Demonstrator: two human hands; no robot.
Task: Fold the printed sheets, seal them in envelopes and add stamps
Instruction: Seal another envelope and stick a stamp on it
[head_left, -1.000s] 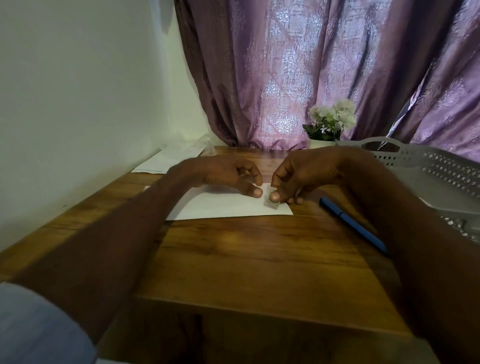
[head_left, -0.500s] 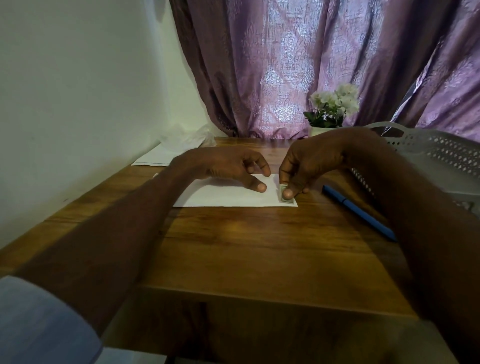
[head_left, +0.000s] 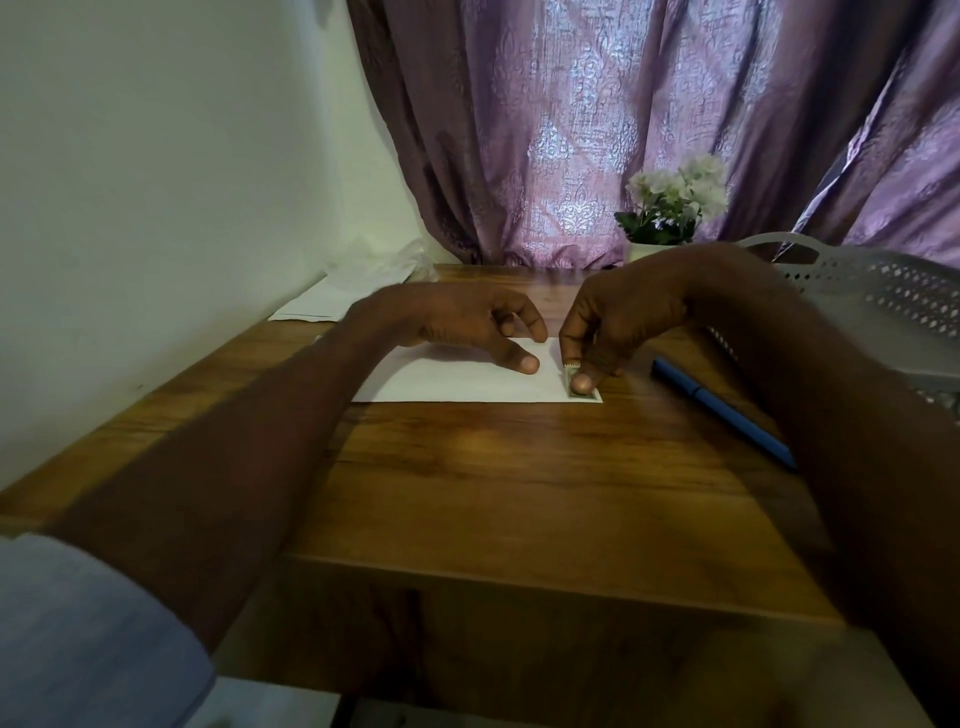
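One sheet stack (head_left: 311, 306) lies far left on the table (head_left: 519, 478). The left hand (head_left: 467, 325), fingers loosely curled, presses one envelope (head_left: 457, 382) flat with its thumb. The right hand (head_left: 618, 322) pinches one stamp (head_left: 574, 387) at the envelope's near-right corner; one pen (head_left: 722, 410) and one basket (head_left: 893, 306) lie right; no writing legible.

Glossy wood-grain table (head_left: 519, 483), matt white paper envelope (head_left: 457, 382), perforated grey plastic basket (head_left: 893, 291), shiny patterned cloth curtain (head_left: 571, 130).

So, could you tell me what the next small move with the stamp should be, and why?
Probably press the stamp flat with the right hand. Its far edge looks lifted off the envelope, with only the thumb pinning its near part at the corner. The left hand steadies the envelope with its thumb.
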